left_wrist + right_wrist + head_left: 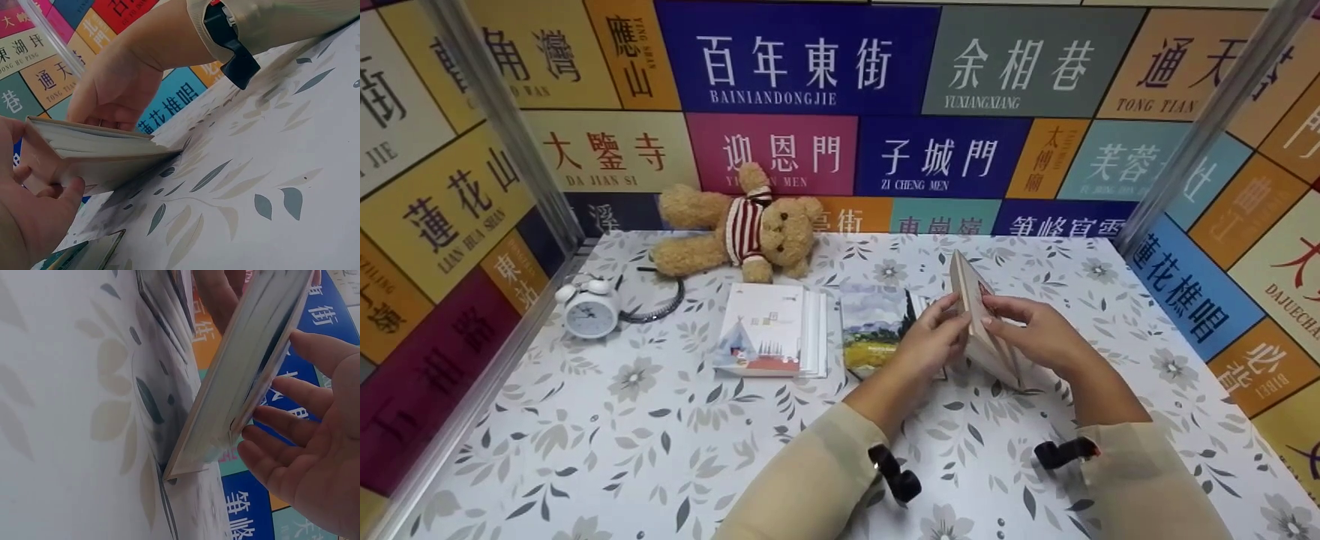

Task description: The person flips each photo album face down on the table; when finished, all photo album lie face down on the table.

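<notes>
A hardcover book (996, 356) stands tilted on edge above the flowered tabletop, its lower corner at or near the cloth. My left hand (915, 349) grips it from the left; in the left wrist view the thumb (73, 194) lies along the lower cover. On the other side, my right hand (1046, 337) touches the cover. The right wrist view shows its fingertips (260, 412) spread against that cover, with the pale page block (242, 371) between the boards. Beside the left hand lies a book with a painted landscape cover (874, 322), partly hidden by the forearm.
A stack of books (761, 330) with a tent drawing on top lies left of the landscape book. Farther left are a white alarm clock (591, 311) and a dark curved band (656, 309). A teddy bear (750, 232) lies at the back against the printed wall (795, 56).
</notes>
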`<state>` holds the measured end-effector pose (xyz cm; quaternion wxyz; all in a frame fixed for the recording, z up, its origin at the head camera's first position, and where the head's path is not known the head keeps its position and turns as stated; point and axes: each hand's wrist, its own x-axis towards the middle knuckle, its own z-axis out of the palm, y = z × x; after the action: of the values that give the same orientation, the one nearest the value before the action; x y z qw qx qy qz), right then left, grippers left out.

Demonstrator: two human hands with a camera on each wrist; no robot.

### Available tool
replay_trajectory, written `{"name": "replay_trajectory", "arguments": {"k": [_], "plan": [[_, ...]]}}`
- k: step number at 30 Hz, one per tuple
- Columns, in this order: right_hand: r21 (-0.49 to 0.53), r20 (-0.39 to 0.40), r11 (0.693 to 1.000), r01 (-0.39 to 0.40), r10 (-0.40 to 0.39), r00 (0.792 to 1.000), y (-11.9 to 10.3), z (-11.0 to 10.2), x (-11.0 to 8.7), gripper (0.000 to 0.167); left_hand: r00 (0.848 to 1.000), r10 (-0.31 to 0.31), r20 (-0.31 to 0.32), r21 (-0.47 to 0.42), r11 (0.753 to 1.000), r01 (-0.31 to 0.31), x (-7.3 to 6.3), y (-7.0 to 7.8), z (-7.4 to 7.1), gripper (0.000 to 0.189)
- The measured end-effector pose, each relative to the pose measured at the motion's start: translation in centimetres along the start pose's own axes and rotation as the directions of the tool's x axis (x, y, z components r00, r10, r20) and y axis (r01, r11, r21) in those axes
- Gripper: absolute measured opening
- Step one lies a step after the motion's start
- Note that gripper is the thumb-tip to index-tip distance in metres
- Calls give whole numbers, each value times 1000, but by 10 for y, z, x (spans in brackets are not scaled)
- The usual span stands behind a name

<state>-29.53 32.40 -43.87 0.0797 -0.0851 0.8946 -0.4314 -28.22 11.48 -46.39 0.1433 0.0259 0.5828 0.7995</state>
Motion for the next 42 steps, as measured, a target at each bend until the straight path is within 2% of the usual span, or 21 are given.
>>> {"name": "replay_trajectory", "arguments": {"k": [4, 7, 11, 16, 22, 28, 34, 38, 42], "plan": [[73, -29, 997, 21, -19, 999, -6, 2, -2, 67, 999, 16, 31, -33, 999, -15, -1, 0, 0, 51], [139, -51, 990, 38, -32, 998, -10, 4, -2, 67, 999, 24, 45, -17, 1000, -23, -1, 1, 0, 50], [174, -76, 983, 57, -45, 996, -17, 5, -3, 67, 998, 36, 56, -6, 999, -35, -3, 3, 0, 51], [215, -82, 974, 68, -51, 995, -23, 4, -5, 68, 993, 81, 88, -17, 997, -80, -4, 3, 2, 52], [301, -93, 950, 79, -53, 994, -26, -4, -9, 69, 978, 134, 159, 48, 989, -143, -5, 3, 6, 55], [325, -172, 943, 80, -24, 985, -21, -13, -9, 65, 963, 160, 219, 81, 980, -181, -6, 2, 12, 59], [342, -208, 939, 44, 29, 978, -14, -17, -7, 68, 971, 151, 183, 114, 978, -174, -4, 0, 20, 59], [372, -205, 928, 21, 60, 977, -8, -20, -6, 64, 981, 127, 144, 174, 973, -151, -2, -2, 26, 57], [387, -193, 922, -4, 85, 978, -2, -25, -5, 60, 987, 83, 134, 249, 962, -115, 0, -7, 30, 56]]}}
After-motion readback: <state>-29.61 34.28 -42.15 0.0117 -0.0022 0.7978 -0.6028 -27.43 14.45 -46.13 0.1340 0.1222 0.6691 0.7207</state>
